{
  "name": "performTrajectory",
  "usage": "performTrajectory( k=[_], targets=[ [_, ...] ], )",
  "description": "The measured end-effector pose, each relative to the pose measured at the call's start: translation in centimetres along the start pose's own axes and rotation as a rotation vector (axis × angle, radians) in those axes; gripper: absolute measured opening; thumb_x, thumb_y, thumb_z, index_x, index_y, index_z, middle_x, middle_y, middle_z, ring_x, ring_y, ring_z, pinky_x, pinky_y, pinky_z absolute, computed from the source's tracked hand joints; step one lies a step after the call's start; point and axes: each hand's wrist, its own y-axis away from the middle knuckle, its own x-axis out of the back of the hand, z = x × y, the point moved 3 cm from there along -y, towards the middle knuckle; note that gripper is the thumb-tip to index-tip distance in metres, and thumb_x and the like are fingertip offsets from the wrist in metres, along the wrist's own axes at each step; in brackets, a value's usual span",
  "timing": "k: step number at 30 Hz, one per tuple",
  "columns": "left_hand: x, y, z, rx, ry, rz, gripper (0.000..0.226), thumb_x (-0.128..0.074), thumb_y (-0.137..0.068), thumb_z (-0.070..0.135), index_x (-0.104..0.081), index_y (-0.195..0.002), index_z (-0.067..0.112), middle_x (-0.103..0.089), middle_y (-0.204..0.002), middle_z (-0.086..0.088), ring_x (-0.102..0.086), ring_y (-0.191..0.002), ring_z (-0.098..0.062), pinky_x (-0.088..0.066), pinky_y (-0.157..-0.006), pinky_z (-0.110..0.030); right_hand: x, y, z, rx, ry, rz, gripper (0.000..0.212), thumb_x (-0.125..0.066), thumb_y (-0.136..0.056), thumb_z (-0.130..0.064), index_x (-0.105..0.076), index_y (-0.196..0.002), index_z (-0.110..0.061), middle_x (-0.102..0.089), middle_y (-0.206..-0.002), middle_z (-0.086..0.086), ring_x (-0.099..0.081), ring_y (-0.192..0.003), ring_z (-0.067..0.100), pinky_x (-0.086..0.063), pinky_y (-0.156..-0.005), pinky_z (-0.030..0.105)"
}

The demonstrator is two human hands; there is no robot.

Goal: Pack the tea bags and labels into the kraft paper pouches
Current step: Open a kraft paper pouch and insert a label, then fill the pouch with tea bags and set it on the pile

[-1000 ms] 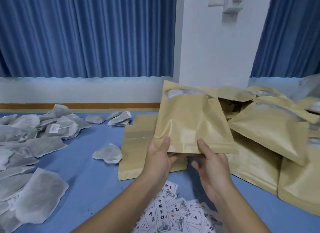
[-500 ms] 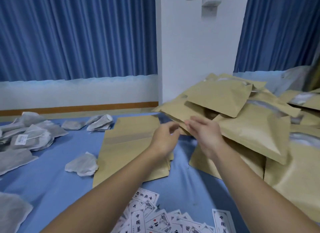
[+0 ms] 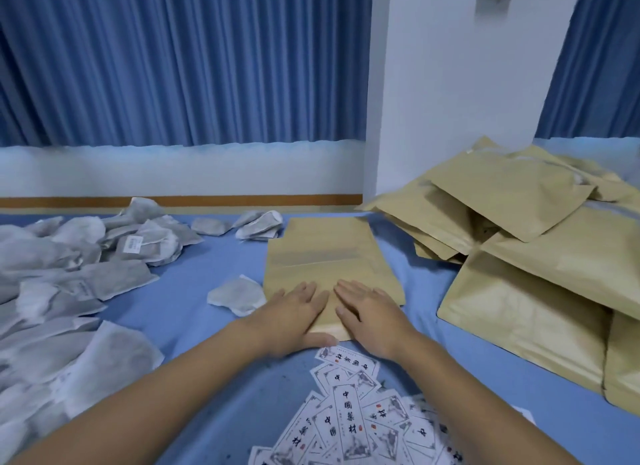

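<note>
A flat stack of empty kraft paper pouches (image 3: 327, 253) lies in the middle of the blue table. My left hand (image 3: 294, 314) and my right hand (image 3: 369, 310) rest palm down, side by side, on the near end of that stack, fingers spread, holding nothing. White printed labels (image 3: 349, 419) are scattered just in front of me. Grey tea bags (image 3: 86, 274) are heaped on the left, with one loose tea bag (image 3: 237, 295) beside the stack. Filled pouches (image 3: 526, 256) are piled on the right.
The blue table (image 3: 194, 312) runs to a white wall and a white pillar (image 3: 450, 101) at the back. Blue curtains hang behind. Two small tea bags (image 3: 258, 224) lie at the far edge beyond the stack.
The filled pouch I held up a second ago now lies on the right pile. Both hands came back from the pile and pressed flat on the empty pouch stack.
</note>
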Motion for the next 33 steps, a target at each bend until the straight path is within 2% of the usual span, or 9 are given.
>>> performTrajectory(
  k=[3, 6, 9, 13, 19, 24, 28, 31, 33],
  targets=[
    [0.3, 0.6, 0.1, -0.101, -0.234, 0.147, 0.055, -0.032, -0.104, 0.052, -0.039, -0.137, 0.009, -0.044, -0.132, -0.012, -0.048, -0.117, -0.029, -0.044, -0.095, -0.041, 0.3, 0.1, -0.3, 0.019, 0.024, -0.052, 0.059, -0.038, -0.105, -0.048, -0.027, -0.159, -0.027, -0.016, -0.167, -0.011, -0.01, -0.153, 0.005, -0.007, -0.122, 0.032],
    [0.3, 1.2, -0.5, -0.14, -0.229, 0.161, 0.039, -0.035, -0.105, 0.027, -0.042, -0.138, 0.007, -0.046, -0.132, -0.011, -0.053, -0.113, -0.028, -0.045, -0.091, -0.039, 0.3, 0.7, -0.4, 0.067, 0.019, -0.105, 0.072, -0.046, -0.098, -0.061, -0.024, -0.159, -0.03, -0.011, -0.167, -0.014, -0.007, -0.153, 0.002, -0.006, -0.124, 0.035],
    [0.6, 1.9, -1.3, -0.157, -0.06, 0.181, 0.036, -0.035, -0.106, 0.036, -0.047, -0.129, 0.011, -0.049, -0.129, -0.006, -0.057, -0.11, -0.028, -0.047, -0.089, -0.041, 0.2, 1.2, -0.4, 0.104, 0.054, -0.126, 0.08, -0.049, -0.092, -0.069, -0.022, -0.159, -0.036, -0.011, -0.165, -0.02, -0.007, -0.151, -0.002, -0.008, -0.125, 0.037],
    [0.6, 3.0, -1.5, -0.179, 0.091, 0.114, 0.052, -0.045, -0.097, 0.061, -0.047, -0.121, 0.015, -0.051, -0.118, -0.002, -0.057, -0.099, -0.025, -0.048, -0.083, -0.041, 0.6, 1.9, -0.7, 0.11, -0.015, -0.035, 0.074, -0.057, -0.09, -0.067, -0.035, -0.154, -0.039, -0.025, -0.16, -0.025, -0.019, -0.148, -0.005, -0.015, -0.123, 0.035],
    [0.9, 3.5, -0.7, -0.207, -0.027, 0.182, 0.039, -0.05, -0.097, 0.043, -0.045, -0.123, 0.015, -0.06, -0.113, -0.006, -0.061, -0.093, -0.03, -0.049, -0.076, -0.04, 1.4, 2.7, -1.6, 0.154, -0.068, 0.128, 0.056, -0.075, -0.082, -0.057, -0.065, -0.132, -0.035, -0.06, -0.137, -0.017, -0.049, -0.132, -0.003, -0.04, -0.112, 0.029],
    [1.3, 4.1, -1.0, -0.247, 0.05, 0.19, 0.04, -0.051, -0.093, 0.042, -0.045, -0.124, 0.017, -0.06, -0.113, -0.004, -0.06, -0.092, -0.028, -0.05, -0.074, -0.04, 2.6, 1.8, -1.4, 0.051, -0.099, -0.007, 0.055, -0.071, -0.079, -0.066, -0.065, -0.128, -0.043, -0.061, -0.133, -0.022, -0.053, -0.128, -0.002, -0.042, -0.108, 0.025],
    [0.9, 4.3, -1.1, -0.207, 0.005, 0.193, 0.04, -0.033, -0.104, 0.051, -0.047, -0.116, 0.015, -0.062, -0.111, -0.005, -0.062, -0.089, -0.031, -0.05, -0.076, -0.042, 3.5, 1.1, -1.2, 0.02, -0.128, -0.112, 0.057, -0.064, -0.075, -0.077, -0.066, -0.124, -0.048, -0.058, -0.131, -0.032, -0.055, -0.123, -0.005, -0.046, -0.103, 0.025],
    [1.0, 4.1, -0.9, -0.169, -0.07, 0.177, 0.044, -0.025, -0.106, 0.049, -0.048, -0.112, 0.012, -0.06, -0.108, -0.007, -0.062, -0.086, -0.033, -0.049, -0.075, -0.042, 3.7, 0.9, -1.2, 0.005, -0.154, -0.184, 0.068, -0.054, -0.071, -0.087, -0.067, -0.124, -0.047, -0.058, -0.133, -0.031, -0.053, -0.125, -0.006, -0.044, -0.108, 0.03],
    [1.3, 4.1, -0.8, -0.153, -0.12, 0.182, 0.043, -0.022, -0.108, 0.043, -0.05, -0.109, 0.011, -0.06, -0.107, -0.008, -0.061, -0.084, -0.034, -0.046, -0.073, -0.04, 3.7, 1.0, -1.4, 0.004, -0.176, -0.183, 0.066, -0.05, -0.073, -0.089, -0.068, -0.12, -0.047, -0.067, -0.123, -0.027, -0.06, -0.114, -0.003, -0.048, -0.103, 0.036]
  ],
)
